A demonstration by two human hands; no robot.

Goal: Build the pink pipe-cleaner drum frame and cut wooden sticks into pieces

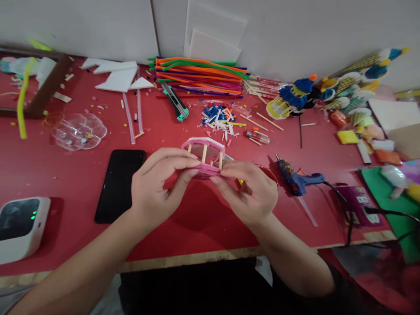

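Both hands hold a small pink craft frame (205, 155) made of two pink rings joined by short wooden sticks, raised just above the red table (203, 218). My left hand (162, 183) pinches its left side with thumb and fingers closed. My right hand (251, 190) grips its right lower edge, fingers pressed together. A thin yellow piece pokes out under the right hand; what it is I cannot make out.
A black phone (120, 183) lies left of the hands, a white device (21, 225) at far left. A blue glue gun (297, 177) with its cord lies right. Behind: cut straw bits (219, 118), pipe cleaners (200, 74), a utility knife (175, 103), a clear tray (78, 131), foam pieces, toy birds (328, 92).
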